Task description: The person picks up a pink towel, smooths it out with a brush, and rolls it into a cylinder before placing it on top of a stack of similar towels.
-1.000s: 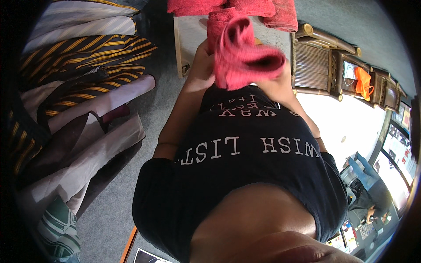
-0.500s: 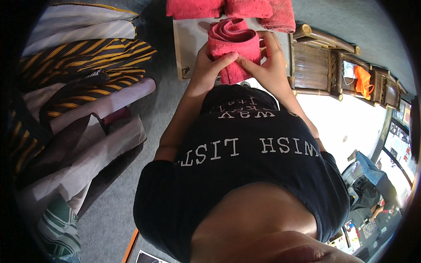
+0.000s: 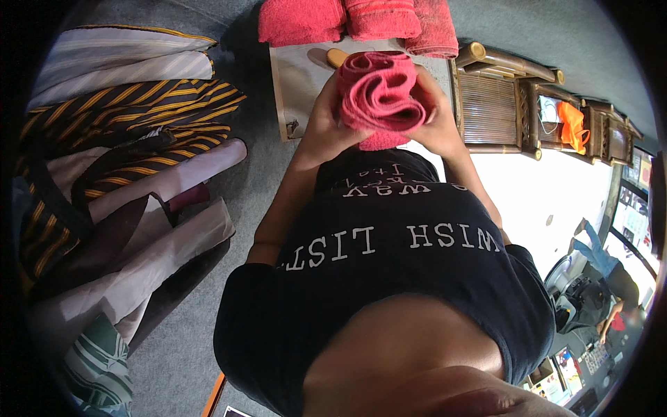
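A red towel (image 3: 382, 97), rolled up with its spiral folds showing at the end, is held before my body. Its lower part hangs down toward my dark shirt. My left hand (image 3: 325, 132) wraps the roll from the left, and my right hand (image 3: 438, 115) wraps it from the right. Most of the fingers are behind the towel. Just beyond lie several red towels (image 3: 381, 19) in a row on a pale tabletop (image 3: 295, 76). A small tan oval object (image 3: 336, 58) peeks out beside the held roll.
Striped and plain fabrics (image 3: 139, 139) are piled along the left. A bamboo bench (image 3: 490, 104) stands to the right, with an orange cloth (image 3: 572, 128) farther along. At the lower right another person (image 3: 615, 295) is near a desk with a keyboard.
The towel roll has tipped so its spiral end faces up toward me. Both hands have shifted around its sides, and the thumbs no longer press on its front.
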The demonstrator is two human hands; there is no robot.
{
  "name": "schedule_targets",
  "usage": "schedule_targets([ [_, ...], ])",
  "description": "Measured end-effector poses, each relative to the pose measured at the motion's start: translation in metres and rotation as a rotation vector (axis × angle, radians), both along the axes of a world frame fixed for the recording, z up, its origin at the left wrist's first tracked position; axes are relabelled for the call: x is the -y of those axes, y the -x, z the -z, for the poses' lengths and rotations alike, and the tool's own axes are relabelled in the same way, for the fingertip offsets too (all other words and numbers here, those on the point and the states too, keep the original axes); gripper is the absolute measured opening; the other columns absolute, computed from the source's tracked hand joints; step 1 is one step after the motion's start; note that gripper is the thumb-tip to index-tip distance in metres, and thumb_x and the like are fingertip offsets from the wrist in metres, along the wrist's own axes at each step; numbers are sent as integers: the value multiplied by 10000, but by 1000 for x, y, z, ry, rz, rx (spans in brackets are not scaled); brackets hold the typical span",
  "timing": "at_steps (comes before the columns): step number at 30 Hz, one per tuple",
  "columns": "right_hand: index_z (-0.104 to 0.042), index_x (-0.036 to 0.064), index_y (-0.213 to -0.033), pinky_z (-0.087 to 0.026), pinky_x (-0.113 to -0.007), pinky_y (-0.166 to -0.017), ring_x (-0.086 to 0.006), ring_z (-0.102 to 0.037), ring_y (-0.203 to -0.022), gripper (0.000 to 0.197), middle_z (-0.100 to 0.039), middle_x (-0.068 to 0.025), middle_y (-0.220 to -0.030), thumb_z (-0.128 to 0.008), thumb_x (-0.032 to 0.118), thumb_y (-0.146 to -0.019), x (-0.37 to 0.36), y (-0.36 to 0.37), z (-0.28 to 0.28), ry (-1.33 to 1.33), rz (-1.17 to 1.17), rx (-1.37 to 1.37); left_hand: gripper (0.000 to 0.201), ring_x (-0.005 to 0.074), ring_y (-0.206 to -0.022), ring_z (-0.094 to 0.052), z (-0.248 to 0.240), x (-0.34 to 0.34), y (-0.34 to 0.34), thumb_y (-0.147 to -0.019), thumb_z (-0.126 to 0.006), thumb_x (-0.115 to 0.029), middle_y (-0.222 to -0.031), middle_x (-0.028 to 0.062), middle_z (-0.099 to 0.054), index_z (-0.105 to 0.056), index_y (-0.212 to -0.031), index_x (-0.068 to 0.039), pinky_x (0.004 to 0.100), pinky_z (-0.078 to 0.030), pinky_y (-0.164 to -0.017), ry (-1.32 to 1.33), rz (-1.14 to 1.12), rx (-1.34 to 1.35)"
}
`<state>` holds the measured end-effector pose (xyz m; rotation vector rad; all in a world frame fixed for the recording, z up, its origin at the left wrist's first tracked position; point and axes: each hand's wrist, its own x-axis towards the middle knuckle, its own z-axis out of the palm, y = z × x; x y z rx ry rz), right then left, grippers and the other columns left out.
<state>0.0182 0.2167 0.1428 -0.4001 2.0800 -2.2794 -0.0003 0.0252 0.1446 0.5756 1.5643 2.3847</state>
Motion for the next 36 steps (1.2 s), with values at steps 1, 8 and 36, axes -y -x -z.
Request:
schedule_targets([
  [1, -467, -4, -1295, -399, -311, -953, -168, -510, -1097, 772, -534, -75, -1191, -858, 122, -641, -2, 1, 1, -33, -6, -97, 792, 189, -1195, -501, -1, 1, -1, -717, -821, -147, -1298, 106, -513, -384, -1361, 0, 338, -396, -1013, 1, -1, 1],
  [8, -489, 22, -1277, -427, -324, -925, -242, -523, -1143, 795, -545, -123, -1230, -867, 120, -585, -7, -1, -19, -145, 18, -345, 635, 219, -1068, -583, -14, 4, -2, -624, -872, -158, -1119, 94, -620, -571, -1165, -18, 349, -442, -922, 185, -67, -169],
  [36, -407, -16, -1341, -403, -314, -992, -178, -537, -1128, 548, -564, -112, -1217, -664, 145, -885, -14, 6, 5, 385, 159, 288, 834, 210, -1194, -489, 4, -1, 13, -736, -807, -151, -1285, 133, -483, -314, -1379, 44, 355, -412, -1005, 49, -93, 130],
])
